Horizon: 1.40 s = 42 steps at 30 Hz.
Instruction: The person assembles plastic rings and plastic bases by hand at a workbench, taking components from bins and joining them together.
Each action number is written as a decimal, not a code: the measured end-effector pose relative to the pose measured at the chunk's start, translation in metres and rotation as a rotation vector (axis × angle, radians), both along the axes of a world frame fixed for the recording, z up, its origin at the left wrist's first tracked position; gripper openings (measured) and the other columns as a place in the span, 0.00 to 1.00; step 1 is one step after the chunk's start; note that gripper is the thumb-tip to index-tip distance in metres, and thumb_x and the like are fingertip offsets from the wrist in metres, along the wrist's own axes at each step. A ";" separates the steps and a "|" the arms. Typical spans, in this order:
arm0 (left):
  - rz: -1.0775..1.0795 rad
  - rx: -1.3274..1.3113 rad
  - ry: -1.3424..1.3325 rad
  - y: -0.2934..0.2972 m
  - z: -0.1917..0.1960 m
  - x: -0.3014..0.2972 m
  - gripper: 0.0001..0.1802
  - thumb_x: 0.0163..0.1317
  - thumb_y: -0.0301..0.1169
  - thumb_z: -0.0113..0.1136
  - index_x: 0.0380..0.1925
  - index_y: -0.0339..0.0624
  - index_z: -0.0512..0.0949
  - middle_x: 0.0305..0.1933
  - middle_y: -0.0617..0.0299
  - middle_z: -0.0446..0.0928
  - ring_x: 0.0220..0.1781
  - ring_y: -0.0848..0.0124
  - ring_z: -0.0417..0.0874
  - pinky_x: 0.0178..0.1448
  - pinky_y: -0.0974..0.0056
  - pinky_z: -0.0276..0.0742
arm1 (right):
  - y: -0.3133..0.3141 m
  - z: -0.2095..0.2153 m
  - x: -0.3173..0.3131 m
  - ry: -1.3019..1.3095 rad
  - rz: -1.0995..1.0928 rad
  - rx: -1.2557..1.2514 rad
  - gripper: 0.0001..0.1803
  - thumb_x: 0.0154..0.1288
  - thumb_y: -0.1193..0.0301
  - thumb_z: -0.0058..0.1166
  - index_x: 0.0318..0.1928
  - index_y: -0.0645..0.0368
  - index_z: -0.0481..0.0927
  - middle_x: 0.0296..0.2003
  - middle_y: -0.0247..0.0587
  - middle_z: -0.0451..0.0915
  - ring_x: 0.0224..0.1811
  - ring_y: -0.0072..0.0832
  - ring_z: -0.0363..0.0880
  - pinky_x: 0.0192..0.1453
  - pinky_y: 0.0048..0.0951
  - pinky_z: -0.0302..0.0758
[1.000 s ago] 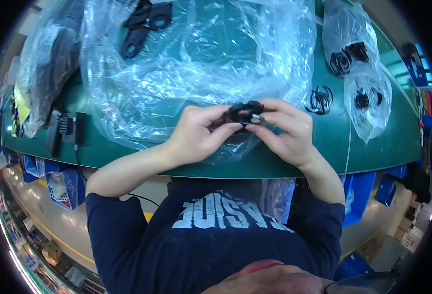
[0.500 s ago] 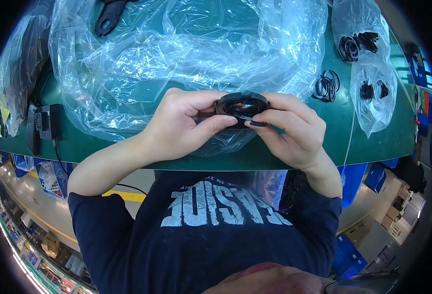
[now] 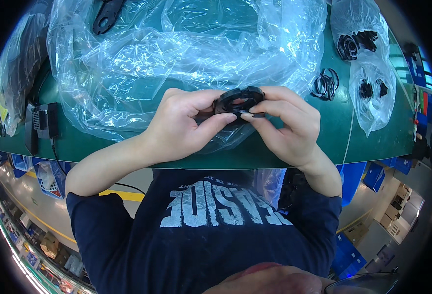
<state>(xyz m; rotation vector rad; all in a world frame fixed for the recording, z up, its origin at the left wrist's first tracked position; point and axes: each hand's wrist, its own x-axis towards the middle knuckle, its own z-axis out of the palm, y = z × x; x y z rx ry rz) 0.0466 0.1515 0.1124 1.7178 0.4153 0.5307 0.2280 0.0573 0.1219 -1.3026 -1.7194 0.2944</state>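
Note:
A round black ring-shaped part [image 3: 248, 91] is held between my two hands above the near edge of the green table. My left hand [image 3: 179, 122] grips its left side, with the thumb pressed on the near rim. My right hand [image 3: 292, 120] holds the right side, fingers curled behind. Between its thumb and index finger is a thin black piece [image 3: 258, 115] at the ring's near edge; whether it is joined to the ring I cannot tell. The ring is tilted, and its underside is hidden.
A large clear plastic bag [image 3: 127, 63] covers much of the green table [image 3: 294, 152], with a flat black part [image 3: 107, 19] at its far left. Loose black rings [image 3: 326, 84] lie to the right, beside clear bags of black parts [image 3: 373, 98]. A black adapter [image 3: 46, 120] sits left.
The ring has tilted, its right side rising, and shifted slightly left. My right thumb and fingers have moved up and a little left along its near edge. The left hand keeps its grip.

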 end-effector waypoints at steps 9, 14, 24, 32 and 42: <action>0.026 -0.241 0.022 -0.004 0.003 -0.004 0.12 0.56 0.19 0.58 0.41 0.27 0.76 0.36 0.60 0.79 0.38 0.80 0.77 0.41 0.75 0.75 | -0.007 -0.006 -0.008 0.172 -0.054 -0.075 0.16 0.46 0.82 0.64 0.37 0.65 0.76 0.32 0.45 0.80 0.30 0.27 0.81 0.34 0.21 0.78; 0.005 -0.345 0.041 -0.005 0.004 -0.003 0.12 0.56 0.20 0.58 0.42 0.27 0.75 0.38 0.60 0.78 0.40 0.80 0.77 0.44 0.74 0.74 | -0.006 -0.005 -0.010 0.441 -0.005 -0.162 0.29 0.50 0.84 0.62 0.53 0.65 0.65 0.34 0.45 0.81 0.34 0.24 0.81 0.37 0.21 0.79; -0.153 -0.452 0.094 0.009 0.005 -0.005 0.19 0.62 0.22 0.48 0.54 0.33 0.68 0.38 0.61 0.78 0.43 0.78 0.77 0.46 0.74 0.71 | -0.004 0.003 -0.006 0.540 -0.083 -0.299 0.19 0.55 0.81 0.59 0.48 0.67 0.71 0.33 0.42 0.81 0.35 0.22 0.81 0.39 0.20 0.78; -0.060 -0.519 -0.203 -0.008 0.003 0.004 0.26 0.61 0.22 0.49 0.61 0.37 0.59 0.50 0.55 0.73 0.49 0.73 0.76 0.53 0.68 0.73 | -0.007 0.004 -0.007 0.555 -0.144 -0.193 0.06 0.53 0.82 0.60 0.33 0.69 0.78 0.31 0.42 0.81 0.32 0.21 0.80 0.36 0.18 0.76; -0.003 -0.431 -0.083 -0.001 0.007 -0.002 0.14 0.61 0.23 0.53 0.46 0.29 0.75 0.43 0.55 0.78 0.45 0.73 0.78 0.51 0.69 0.73 | -0.004 0.005 -0.011 0.318 -0.077 -0.115 0.06 0.49 0.82 0.62 0.31 0.67 0.80 0.28 0.42 0.82 0.30 0.23 0.81 0.33 0.20 0.76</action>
